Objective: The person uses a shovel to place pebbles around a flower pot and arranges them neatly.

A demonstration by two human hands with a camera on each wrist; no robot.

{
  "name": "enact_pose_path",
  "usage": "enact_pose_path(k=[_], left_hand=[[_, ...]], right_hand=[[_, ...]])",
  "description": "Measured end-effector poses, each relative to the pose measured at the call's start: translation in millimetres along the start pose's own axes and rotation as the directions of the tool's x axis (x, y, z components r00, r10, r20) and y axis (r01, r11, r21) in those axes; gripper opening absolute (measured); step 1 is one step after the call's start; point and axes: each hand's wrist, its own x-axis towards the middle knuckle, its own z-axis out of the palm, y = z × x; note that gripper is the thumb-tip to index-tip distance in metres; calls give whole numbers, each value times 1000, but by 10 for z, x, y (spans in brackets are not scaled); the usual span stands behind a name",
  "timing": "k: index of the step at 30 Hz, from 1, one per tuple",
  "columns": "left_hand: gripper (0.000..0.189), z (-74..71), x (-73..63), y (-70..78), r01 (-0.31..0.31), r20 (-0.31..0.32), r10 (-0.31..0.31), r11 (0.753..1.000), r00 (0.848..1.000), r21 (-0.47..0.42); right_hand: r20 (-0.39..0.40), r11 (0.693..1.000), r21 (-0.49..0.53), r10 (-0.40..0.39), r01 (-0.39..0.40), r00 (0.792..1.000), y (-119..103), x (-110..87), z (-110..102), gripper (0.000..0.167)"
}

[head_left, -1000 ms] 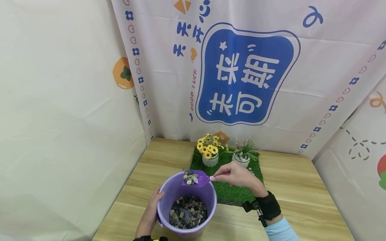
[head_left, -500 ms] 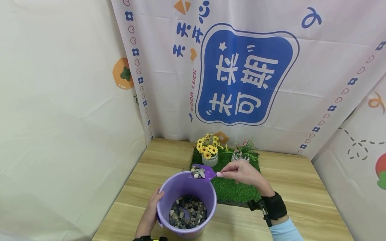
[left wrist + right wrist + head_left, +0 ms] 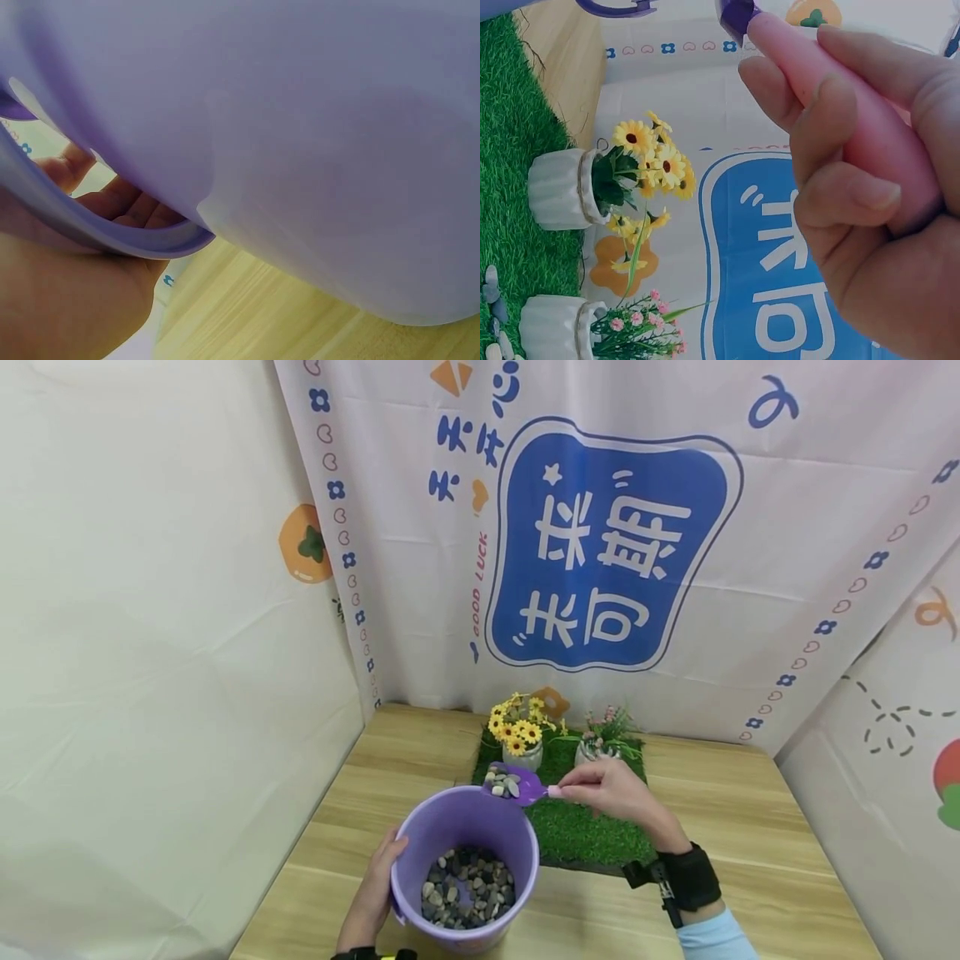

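Observation:
A purple bucket (image 3: 467, 814) stands on the table, pebbles (image 3: 491, 893) covering much of its bottom. My left hand (image 3: 371, 892) holds its left side, thumb at the rim; in the left wrist view, fingers show behind the purple band (image 3: 135, 241) along the bucket's side. Pinched by its pink handle (image 3: 862, 127), a small purple shovel (image 3: 531, 788) is in my right hand (image 3: 618, 795). Several grey and pale pebbles (image 3: 502, 782) lie on its blade, which appears over the bucket's far right rim. The right wrist view shows fingers curled round that handle.
Beyond the bucket, a green artificial grass mat (image 3: 573, 839) bears a pot of yellow flowers (image 3: 517, 727) and a pot of pink flowers (image 3: 607, 731). Some loose pebbles (image 3: 499, 307) lie on the mat near the pots. A printed cloth (image 3: 420, 610) hangs behind the table.
My right hand has carried the loaded shovel from over the bucket's inside to the right and away, to the far right rim. The left hand and bucket stay put.

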Motion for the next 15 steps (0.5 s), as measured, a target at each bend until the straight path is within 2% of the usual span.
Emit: enact_pose_path(k=[4,7,15], left_hand=[[60,5,0,3,15,-5,-15,1000,1000,0],[62,-1,-9,6,18,0,-18,1000,1000,13],[61,-15,0,-1,16,1,-16,1000,1000,18]], right_hand=[[-22,999,4,34,-34,999,84,-33,-35,16],[-23,999,9,35,-35,999,129,-53,-58,17],[-21,994,33,101,-100,995,243,-88,-91,18]])
